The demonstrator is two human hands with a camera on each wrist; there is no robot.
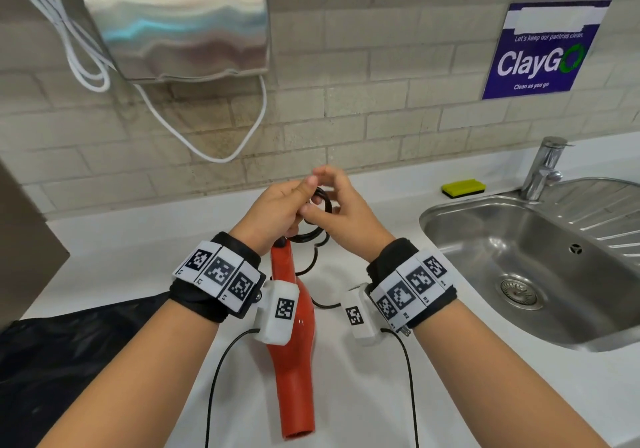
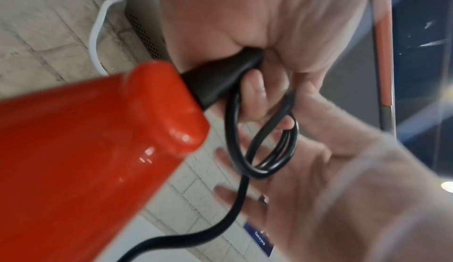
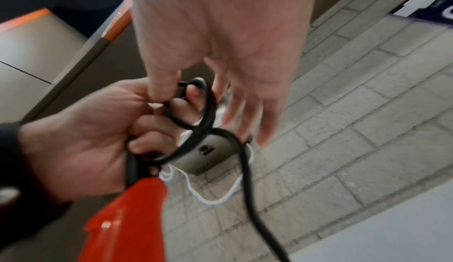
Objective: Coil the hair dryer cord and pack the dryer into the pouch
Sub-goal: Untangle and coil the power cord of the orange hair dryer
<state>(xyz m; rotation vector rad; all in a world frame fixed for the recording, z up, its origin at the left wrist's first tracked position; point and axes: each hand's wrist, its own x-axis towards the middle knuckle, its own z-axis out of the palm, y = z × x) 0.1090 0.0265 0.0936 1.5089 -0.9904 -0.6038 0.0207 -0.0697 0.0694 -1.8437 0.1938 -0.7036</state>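
The red hair dryer [image 1: 294, 343] hangs nozzle-down over the white counter [image 1: 363, 395]. My left hand [image 1: 291, 205] grips the black cord end at its handle, together with a few small loops of the black cord [image 1: 320, 201]. In the left wrist view the dryer [image 2: 85, 159] fills the lower left and the loops [image 2: 264, 140] hang from my left hand [image 2: 255, 84]. My right hand [image 1: 325, 187] pinches the top of the loops with thumb and forefinger. Its other fingers [image 3: 245, 122] are stretched out. The loose cord [image 3: 247, 169] trails down. The black pouch [image 1: 69, 361] lies flat at the counter's near left.
A steel sink [image 1: 519, 257] with a tap [image 1: 545, 167] lies to the right, and a yellow-green sponge [image 1: 462, 187] sits behind it. A steel hand dryer [image 1: 173, 21] with a white cable [image 1: 221, 156] hangs on the tiled wall. Thin black wrist-camera cables [image 1: 214, 378] run down.
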